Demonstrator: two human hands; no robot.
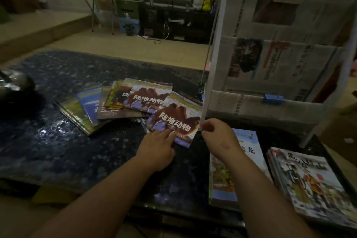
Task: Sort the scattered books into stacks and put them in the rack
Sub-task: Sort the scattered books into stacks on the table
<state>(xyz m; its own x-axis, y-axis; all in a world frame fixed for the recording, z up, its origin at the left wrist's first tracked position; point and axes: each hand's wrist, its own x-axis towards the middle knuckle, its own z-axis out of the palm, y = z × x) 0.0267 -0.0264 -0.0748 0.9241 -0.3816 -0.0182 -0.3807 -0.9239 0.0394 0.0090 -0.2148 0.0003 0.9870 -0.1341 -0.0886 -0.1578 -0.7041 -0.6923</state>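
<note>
A camel-cover book [174,120] lies at the near end of a scattered pile of books [116,102] on the dark table. My left hand [157,148] rests on its lower left corner, fingers laid on the cover. My right hand [217,133] hovers at the book's right edge with fingers curled; whether it touches the book is unclear. Two sorted stacks lie to the right: a blue-edged stack [231,170] and a stack with an illustrated cover [311,183]. The white rack [280,75], lined with newspaper, stands at the right on the table.
The dark speckled table [58,141] extends left, with a shiny metal object [13,83] at its far left edge. Blue clips [273,99] sit on the rack's lowest shelf. Beyond the table are a folding table, a low cabinet and soft toys.
</note>
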